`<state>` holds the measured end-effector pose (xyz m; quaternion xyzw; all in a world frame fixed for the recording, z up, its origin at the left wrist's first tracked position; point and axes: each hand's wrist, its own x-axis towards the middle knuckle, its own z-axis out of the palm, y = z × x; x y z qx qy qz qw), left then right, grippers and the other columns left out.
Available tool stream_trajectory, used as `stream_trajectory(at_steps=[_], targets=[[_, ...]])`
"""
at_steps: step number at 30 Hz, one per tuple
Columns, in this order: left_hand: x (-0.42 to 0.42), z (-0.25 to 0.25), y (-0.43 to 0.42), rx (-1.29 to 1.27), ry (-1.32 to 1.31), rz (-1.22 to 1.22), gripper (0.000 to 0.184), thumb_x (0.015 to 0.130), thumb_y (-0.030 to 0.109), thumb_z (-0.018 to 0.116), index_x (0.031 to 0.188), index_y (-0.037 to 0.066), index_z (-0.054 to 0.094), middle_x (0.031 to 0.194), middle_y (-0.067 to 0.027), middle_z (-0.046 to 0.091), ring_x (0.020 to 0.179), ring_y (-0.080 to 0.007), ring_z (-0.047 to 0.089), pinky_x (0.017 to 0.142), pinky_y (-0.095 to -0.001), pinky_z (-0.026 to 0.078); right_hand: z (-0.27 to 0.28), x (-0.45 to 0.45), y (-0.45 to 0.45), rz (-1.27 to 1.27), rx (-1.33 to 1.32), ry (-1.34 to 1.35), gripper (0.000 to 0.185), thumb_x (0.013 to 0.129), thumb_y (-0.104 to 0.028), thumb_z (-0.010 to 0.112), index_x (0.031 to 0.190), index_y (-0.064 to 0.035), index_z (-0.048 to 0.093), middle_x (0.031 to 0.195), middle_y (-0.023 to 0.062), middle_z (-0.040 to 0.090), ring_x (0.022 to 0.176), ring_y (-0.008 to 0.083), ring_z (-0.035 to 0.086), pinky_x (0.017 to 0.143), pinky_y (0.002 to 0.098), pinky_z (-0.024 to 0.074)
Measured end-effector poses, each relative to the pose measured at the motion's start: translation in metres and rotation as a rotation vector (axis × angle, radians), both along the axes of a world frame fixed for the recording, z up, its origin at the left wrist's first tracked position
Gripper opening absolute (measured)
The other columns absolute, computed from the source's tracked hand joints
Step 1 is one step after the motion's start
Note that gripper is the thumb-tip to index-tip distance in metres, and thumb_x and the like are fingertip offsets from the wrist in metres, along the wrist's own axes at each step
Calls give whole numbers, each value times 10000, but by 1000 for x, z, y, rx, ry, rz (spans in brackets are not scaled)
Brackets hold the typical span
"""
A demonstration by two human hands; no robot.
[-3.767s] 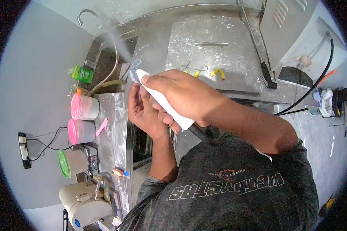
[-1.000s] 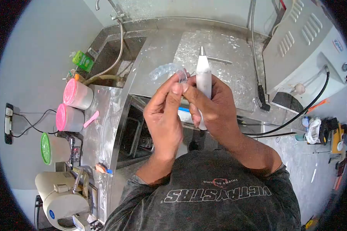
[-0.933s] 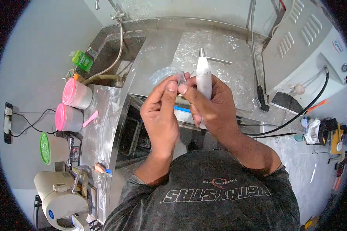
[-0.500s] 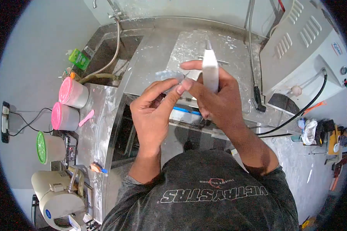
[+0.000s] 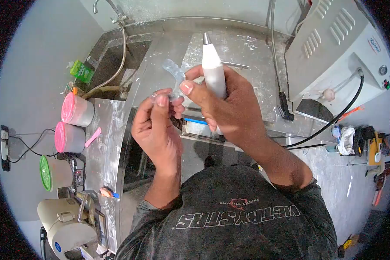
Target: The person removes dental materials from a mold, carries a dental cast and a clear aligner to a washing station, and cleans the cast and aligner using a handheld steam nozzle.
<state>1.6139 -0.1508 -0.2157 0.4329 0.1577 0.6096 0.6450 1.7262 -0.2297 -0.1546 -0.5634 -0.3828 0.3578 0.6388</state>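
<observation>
My left hand (image 5: 157,136) is closed in a pinch on a clear, curved plastic dental aligner (image 5: 173,70), above the steel counter. One arm of the aligner rises toward the sink side, and its lower part is partly covered by fingers. My right hand (image 5: 240,110) is wrapped around a white rotary handpiece (image 5: 213,71), held upright with its metal nose pointing away from me. The right thumb also touches the aligner's edge. Whether a bur sits in the nose is too small to tell.
A sink with a faucet (image 5: 112,12) lies at the far left. Pink-lidded tubs (image 5: 76,108) and a green-lidded tub (image 5: 58,172) line the left side. On the right stands a grey machine (image 5: 333,65) with a black hose (image 5: 349,123). White dust covers the steel counter (image 5: 160,54).
The aligner has come into clearer view between my hands. My right hand has tilted the handpiece and shifted left, and my left hand has moved slightly left and down.
</observation>
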Motion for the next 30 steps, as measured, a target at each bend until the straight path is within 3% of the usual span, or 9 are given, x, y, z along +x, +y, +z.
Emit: stream_trajectory(at_steps=[5, 9, 10, 13, 16, 30], targets=[[4, -8, 19, 32, 142, 246, 155, 954, 121, 651, 983, -31, 660, 890, -131, 708, 744, -149, 660, 662, -253, 503, -17, 1, -13, 202, 16, -231, 374, 1025, -298, 475, 1182, 32, 553, 664, 31, 501, 473, 87, 461, 430, 250, 400], [8, -13, 23, 44, 204, 317, 153, 951, 123, 658, 965, -30, 658, 868, -125, 709, 740, -147, 660, 665, -250, 505, -30, 1, -12, 301, 144, -590, 435, 1045, -336, 428, 1201, 56, 533, 657, 42, 486, 474, 109, 477, 425, 264, 436], [9, -14, 23, 54, 207, 322, 154, 948, 117, 663, 976, -34, 665, 857, -125, 712, 729, -135, 658, 655, -243, 494, -16, -1, -11, 379, -95, -19, 447, 1042, -348, 422, 1174, 62, 544, 656, 49, 494, 479, 130, 509, 422, 271, 460], [8, -14, 18, 78, 291, 353, 156, 951, 117, 660, 966, -38, 663, 858, -121, 712, 740, -132, 659, 678, -243, 509, -9, 3, -2, 428, -161, 192, 432, 1034, -350, 432, 1139, 50, 555, 673, 56, 507, 471, 139, 523, 400, 280, 455], [7, -12, 15, 83, 345, 367, 153, 950, 112, 661, 964, -41, 667, 853, -117, 710, 755, -129, 663, 701, -252, 525, -11, 1, 5, 414, -173, 284, 401, 1031, -313, 399, 982, 56, 548, 638, 56, 494, 424, 164, 543, 366, 316, 432], [-2, -10, 9, 124, 376, 406, 160, 937, 89, 677, 1007, -54, 678, 915, -104, 710, 805, -119, 661, 731, -242, 520, -8, -5, 11, 391, -193, 302, 476, 1010, -400, 429, 981, 61, 544, 639, 49, 496, 446, 168, 537, 382, 324, 453]])
